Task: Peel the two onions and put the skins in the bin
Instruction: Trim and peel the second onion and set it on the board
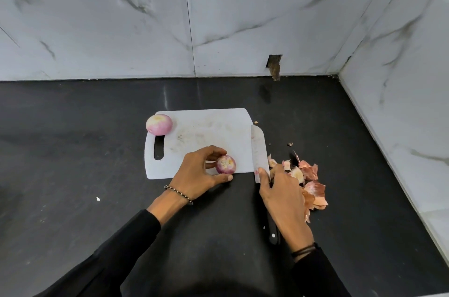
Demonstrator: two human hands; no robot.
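Now left fingers (209,151) curl round a peeled onion (226,164) while right fingers (264,176) grip the knife (259,148).

Both peeled! The far onion (159,124) sits at the far left corner of the cutting board (206,126), pale pink, cut end up. The near onion (226,164), deeper purple, rests by the board's near edge, pinched in the left hand (196,175). The skins (311,182), papery orange-pink, lie heaped on the counter (73,151) just off the board's right edge.

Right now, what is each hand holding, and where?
Left hand pinches the near onion by its sides. Right hand grips the knife where handle meets blade.
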